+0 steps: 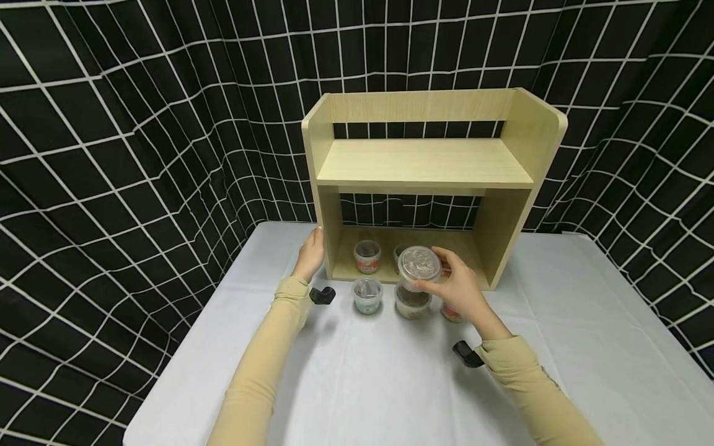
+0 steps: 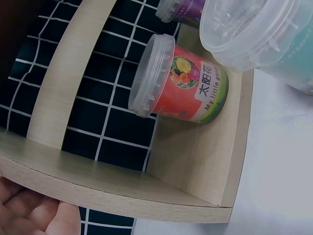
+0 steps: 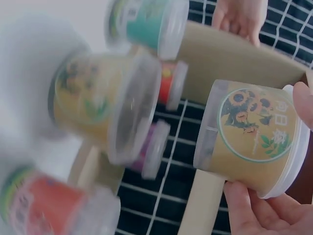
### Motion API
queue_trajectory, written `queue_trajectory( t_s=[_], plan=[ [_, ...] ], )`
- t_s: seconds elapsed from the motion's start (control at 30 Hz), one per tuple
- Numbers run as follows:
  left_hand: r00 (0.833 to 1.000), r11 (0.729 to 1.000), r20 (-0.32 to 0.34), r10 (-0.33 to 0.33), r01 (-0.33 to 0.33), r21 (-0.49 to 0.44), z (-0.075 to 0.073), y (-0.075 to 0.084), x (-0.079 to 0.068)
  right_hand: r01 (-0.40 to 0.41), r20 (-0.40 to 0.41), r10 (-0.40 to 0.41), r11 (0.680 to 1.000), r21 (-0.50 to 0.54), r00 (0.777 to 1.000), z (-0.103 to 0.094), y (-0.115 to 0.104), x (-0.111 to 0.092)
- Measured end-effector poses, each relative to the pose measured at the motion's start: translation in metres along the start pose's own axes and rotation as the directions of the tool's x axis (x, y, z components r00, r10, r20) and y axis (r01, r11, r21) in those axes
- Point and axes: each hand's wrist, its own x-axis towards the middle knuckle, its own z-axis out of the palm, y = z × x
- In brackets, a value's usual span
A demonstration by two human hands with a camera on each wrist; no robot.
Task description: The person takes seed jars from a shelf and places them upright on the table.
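Note:
My right hand (image 1: 460, 288) grips a clear plastic tub with a yellow sunflower label (image 3: 254, 134), thumb and fingers on opposite sides. This tub is raised just above a second yellow-labelled tub (image 1: 413, 305) on the table. My left hand (image 1: 310, 255) rests against the outer left side of the wooden shelf (image 1: 424, 162), holding nothing. Inside the lower compartment stand a red-labelled tub (image 2: 190, 88) and a purple-labelled tub (image 2: 190, 11). A teal-labelled tub (image 1: 367, 297) stands in front, towards the left. Another red-labelled tub (image 1: 450, 313) is partly hidden below my right hand.
The shelf has an upper board (image 1: 424, 176) and side panels (image 1: 538, 139) standing on a white-covered table (image 1: 390, 384). Black cloth with a white grid (image 1: 139, 155) hangs around the back and sides.

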Motion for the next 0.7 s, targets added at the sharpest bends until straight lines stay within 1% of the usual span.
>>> queue_trajectory(
  t_s=[0.13,0.27,0.47,0.6,0.7],
  plan=[
    [1.000,1.000,0.000,0.007,-0.007,-0.003,0.000,-0.001,0.001,-0.002,0.014,0.002,0.999,0.047,1.000,0.014,-0.003,-0.008],
    [1.000,1.000,-0.003,0.007,-0.007,-0.001,0.000,-0.001,0.000,-0.008,0.033,0.006,0.998,0.056,0.999,0.029,-0.004,-0.017],
    [1.000,1.000,-0.006,0.003,-0.003,-0.009,-0.001,0.002,0.001,-0.037,0.053,0.033,0.995,0.089,0.998,0.051,-0.007,-0.029],
    [1.000,1.000,0.001,0.005,-0.005,-0.025,-0.002,0.002,0.001,-0.023,0.062,0.019,0.997,0.068,0.998,0.063,-0.006,-0.034],
    [1.000,1.000,0.009,-0.007,0.007,-0.025,-0.002,0.001,0.001,-0.019,0.068,0.015,0.998,0.057,0.998,0.071,-0.006,-0.037]
  ],
)
